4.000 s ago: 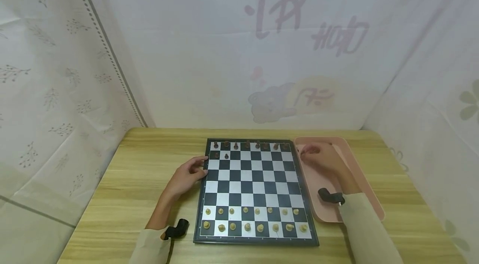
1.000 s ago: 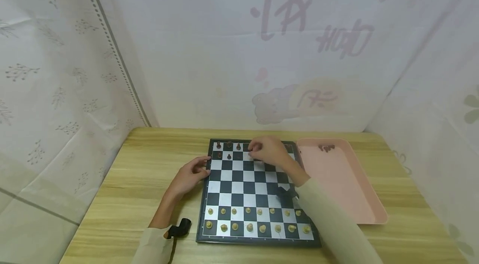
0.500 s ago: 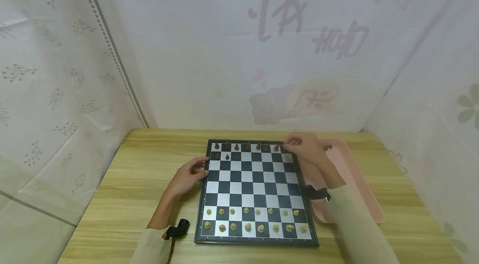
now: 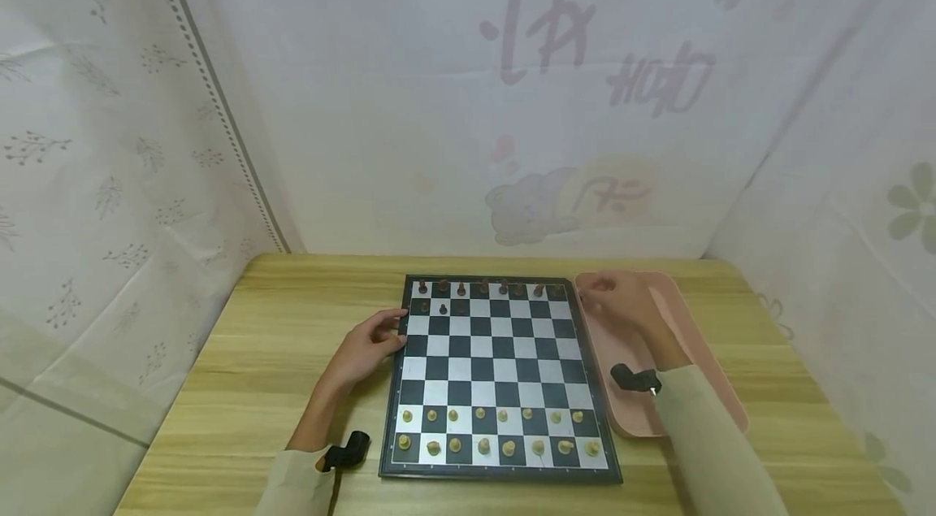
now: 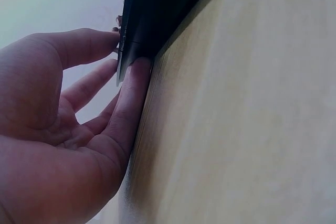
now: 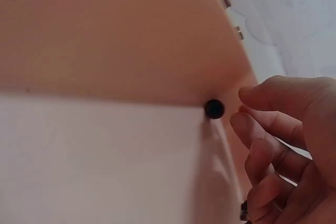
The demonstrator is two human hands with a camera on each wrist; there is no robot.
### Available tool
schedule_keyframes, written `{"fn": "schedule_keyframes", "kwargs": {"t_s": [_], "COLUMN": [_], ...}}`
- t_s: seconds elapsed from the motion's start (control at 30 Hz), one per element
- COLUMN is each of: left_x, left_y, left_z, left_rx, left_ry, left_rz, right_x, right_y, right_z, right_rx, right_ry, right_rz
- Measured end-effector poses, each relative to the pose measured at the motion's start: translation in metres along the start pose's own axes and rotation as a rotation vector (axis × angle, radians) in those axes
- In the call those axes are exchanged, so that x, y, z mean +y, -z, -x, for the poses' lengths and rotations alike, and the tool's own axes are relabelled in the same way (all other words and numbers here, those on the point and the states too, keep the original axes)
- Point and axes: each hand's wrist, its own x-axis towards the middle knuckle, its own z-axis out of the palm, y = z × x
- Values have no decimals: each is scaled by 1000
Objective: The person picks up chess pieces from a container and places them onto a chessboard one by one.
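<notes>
In the head view the chessboard (image 4: 491,349) lies on the table. My left hand (image 4: 369,345) rests thumb and fingers against its left edge; the left wrist view shows the fingertips (image 5: 139,69) touching the black side. Dark red pieces (image 4: 503,288) line the far row, with three more in the row before them at the left. Pale pieces (image 4: 483,444) fill the two near rows. My right hand (image 4: 621,301) is over the far left part of the pink tray (image 4: 712,362). In the right wrist view its thumb and index finger stand apart, just beside a chess piece's round black base (image 6: 214,109).
The tray stands against the board's right side, and my right hand hides the loose pieces seen in it earlier. Wooden table (image 4: 292,313) surrounds both. Patterned cloth (image 4: 409,93) hangs behind and at the sides.
Four seconds ago two dark pieces stood in the second row; a third stands there now. My right hand was over the board, then went back right to the tray. My left hand stayed put.
</notes>
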Motion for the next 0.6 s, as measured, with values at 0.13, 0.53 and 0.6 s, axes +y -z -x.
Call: {"fn": "schedule_keyframes", "kwargs": {"t_s": [0.13, 0.53, 0.6], "left_x": [0, -3, -3], "left_y": [0, -1, -1], "left_z": [0, -2, -3], "left_rx": [-2, 1, 1], "left_ry": [-4, -5, -11], "left_rz": [3, 15, 21], "right_x": [7, 15, 15], "right_y": [-5, -10, -11], "right_z": [-1, -3, -3], "right_rx": [5, 20, 22], "right_ry": [-22, 21, 16], "right_rz": [-14, -18, -32]}}
